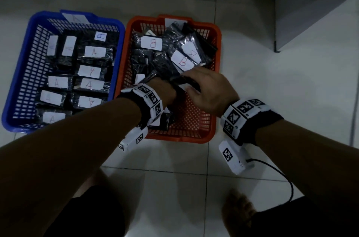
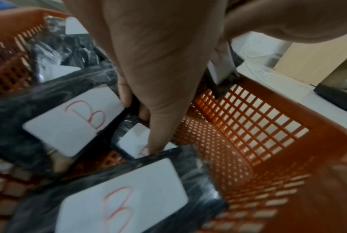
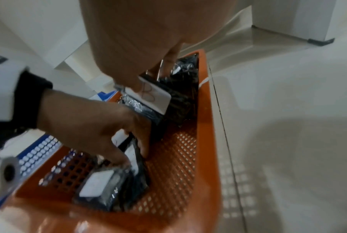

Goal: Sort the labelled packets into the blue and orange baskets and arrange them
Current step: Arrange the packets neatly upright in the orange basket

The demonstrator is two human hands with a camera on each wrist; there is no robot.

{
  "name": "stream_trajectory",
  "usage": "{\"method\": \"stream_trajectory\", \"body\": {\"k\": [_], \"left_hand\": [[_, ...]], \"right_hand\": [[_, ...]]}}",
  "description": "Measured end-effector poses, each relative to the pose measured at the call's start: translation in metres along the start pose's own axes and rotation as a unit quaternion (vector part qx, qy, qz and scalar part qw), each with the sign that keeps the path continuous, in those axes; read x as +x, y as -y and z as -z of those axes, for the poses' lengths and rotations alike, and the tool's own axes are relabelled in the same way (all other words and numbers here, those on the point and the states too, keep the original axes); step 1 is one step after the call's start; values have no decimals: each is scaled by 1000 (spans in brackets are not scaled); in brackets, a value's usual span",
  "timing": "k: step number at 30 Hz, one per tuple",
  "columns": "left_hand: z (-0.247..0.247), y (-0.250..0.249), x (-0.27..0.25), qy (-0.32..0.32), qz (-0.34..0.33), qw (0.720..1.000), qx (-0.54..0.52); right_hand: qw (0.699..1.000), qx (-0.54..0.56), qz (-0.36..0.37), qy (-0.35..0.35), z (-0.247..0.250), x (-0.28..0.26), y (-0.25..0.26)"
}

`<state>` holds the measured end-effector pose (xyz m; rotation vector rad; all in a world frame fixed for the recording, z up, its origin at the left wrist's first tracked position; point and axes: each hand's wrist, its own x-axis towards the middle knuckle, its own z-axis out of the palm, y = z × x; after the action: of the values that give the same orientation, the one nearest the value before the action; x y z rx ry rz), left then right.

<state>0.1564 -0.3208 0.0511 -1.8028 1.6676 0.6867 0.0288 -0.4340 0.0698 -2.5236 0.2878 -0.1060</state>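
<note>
The orange basket (image 1: 182, 139) holds a loose heap of black packets with B labels (image 1: 151, 44). Both my hands are inside it. My left hand (image 1: 167, 91) reaches down near the basket's left wall and grips a black packet (image 2: 132, 141) standing on edge; its label cannot be read. My right hand (image 1: 192, 83) pinches a B-labelled packet (image 3: 148, 94) just above the heap. The blue basket (image 1: 29, 73) on the left holds rows of A packets (image 1: 90, 84) lying flat, plus one packet with a B label (image 1: 100, 36) at its far right corner.
The two baskets stand side by side on a pale tiled floor (image 1: 272, 85). A grey cabinet corner (image 1: 310, 13) rises at the far right. My foot (image 1: 240, 209) and a black cable (image 1: 291, 184) lie near the bottom right. The near right part of the orange basket's floor (image 3: 188, 157) is bare.
</note>
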Motion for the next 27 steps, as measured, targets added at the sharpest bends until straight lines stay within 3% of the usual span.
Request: {"method": "stream_trajectory", "body": {"k": [3,5,11,14,16,18,21,24,25,27], "left_hand": [[-9,7,-7,-43,-20,999,9],[-10,9,-12,-31,-23,999,-9],[-20,26,-15,-126,2,976,-176],[-18,32,-17,-164,12,955,-247],[-15,35,-15,-169,21,949,-266],[-14,36,-15,-160,22,945,-284],[-16,34,-14,-150,33,949,-275],[-22,32,-12,-164,52,950,-260],[-22,32,-12,-165,58,950,-260],[-21,32,-12,-168,67,946,-269]], "right_hand": [[996,-30,-9,88,0,-3,4],[990,-50,-10,131,3,2,7],[994,36,-7,105,7,6,11],[973,15,-31,226,1,6,11],[955,-62,-24,289,-7,6,13],[943,-154,-21,294,-19,8,15],[924,-196,-53,325,-30,12,18],[935,-249,-16,251,-38,14,26],[945,-260,9,196,-37,10,29],[931,-262,0,256,-41,10,28]]}}
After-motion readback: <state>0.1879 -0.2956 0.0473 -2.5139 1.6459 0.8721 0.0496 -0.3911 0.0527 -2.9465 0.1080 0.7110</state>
